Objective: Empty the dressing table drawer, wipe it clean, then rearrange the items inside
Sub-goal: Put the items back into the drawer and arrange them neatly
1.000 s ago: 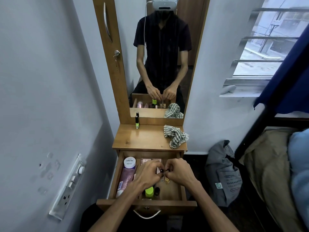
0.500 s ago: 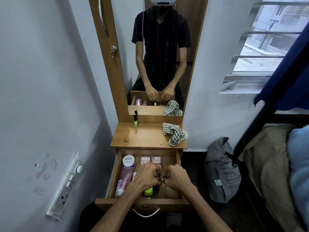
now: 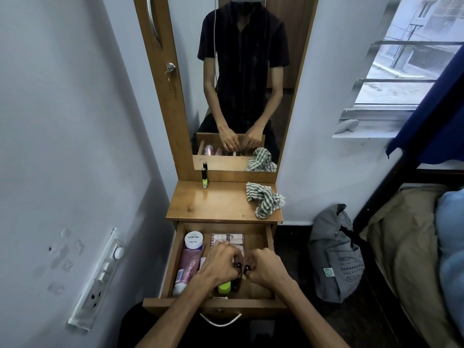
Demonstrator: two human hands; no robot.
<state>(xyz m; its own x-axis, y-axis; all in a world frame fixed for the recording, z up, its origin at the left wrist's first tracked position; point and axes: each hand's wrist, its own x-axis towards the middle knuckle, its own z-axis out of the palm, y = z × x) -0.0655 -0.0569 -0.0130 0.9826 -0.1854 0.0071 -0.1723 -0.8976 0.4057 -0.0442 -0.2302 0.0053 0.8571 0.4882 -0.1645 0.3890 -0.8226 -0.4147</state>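
The drawer (image 3: 270, 237) stands pulled out below the wooden tabletop (image 3: 216, 204), and both hands are down inside it, close together over its middle. The left hand (image 3: 221, 266) has its fingers (image 3: 232, 257) curled and pinching a small dark-capped bottle (image 3: 236, 265); the right hand (image 3: 266, 268) is curled in the same way, pinching a second small dark-capped bottle (image 3: 247, 267) just beside the first (both bottles are mostly hidden by the knuckles, so their bodies cannot be made out). Beneath the left wrist a lime-green cap (image 3: 224, 287) shows near the drawer's front.

Along the drawer's left side lies a pink tube (image 3: 188, 266), lengthwise, with a white round jar (image 3: 193, 239) at its far end. At the back, a pink and white box (image 3: 227, 239) lies partly covered by the left hand.

On the tabletop, a striped green and white cloth (image 3: 265, 202) sits crumpled at the right edge, hanging slightly over it. A nail polish bottle (image 3: 204, 178) with a green body and black cap stands upright at the back left, against the mirror (image 3: 241, 84), which reflects the person and the drawer. On the floor to the right leans a grey bag (image 3: 336, 254), beside a bed (image 3: 406, 247).
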